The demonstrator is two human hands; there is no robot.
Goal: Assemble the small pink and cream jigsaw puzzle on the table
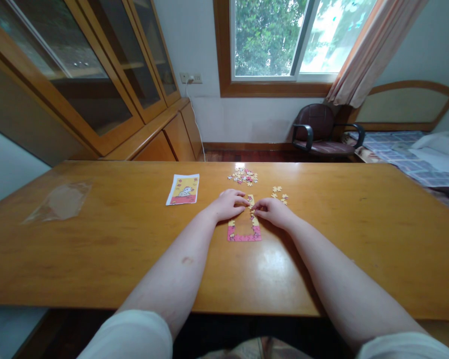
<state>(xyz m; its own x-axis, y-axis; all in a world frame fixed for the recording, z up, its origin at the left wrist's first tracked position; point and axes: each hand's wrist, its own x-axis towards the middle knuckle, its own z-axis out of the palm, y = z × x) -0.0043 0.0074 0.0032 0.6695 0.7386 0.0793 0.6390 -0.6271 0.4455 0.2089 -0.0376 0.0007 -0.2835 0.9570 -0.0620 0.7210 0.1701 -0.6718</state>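
Observation:
A partly joined jigsaw puzzle frame (pixel 244 238) lies on the table in front of me, pink along the bottom and yellow higher up, with bare wood inside it. My left hand (pixel 230 204) rests over its upper left part, fingers stretched toward the right-hand strip and hiding some of the border. At that strip, my right hand (pixel 275 212) has its fingers pinched together on a small puzzle piece (pixel 253 213); the fingertips partly cover it. Beyond my hands sits a heap of loose pieces (pixel 247 176). Several more yellow pieces (pixel 279 189) lie beyond my right hand.
A reference picture card (pixel 183 190) with a white animal lies left of the puzzle. Farther left is a clear plastic bag (pixel 62 202) on the wooden table (pixel 134 264). Past the table stand a glass-doored cabinet (pixel 134 119), an armchair (pixel 320 129) and a bed (pixel 404 144).

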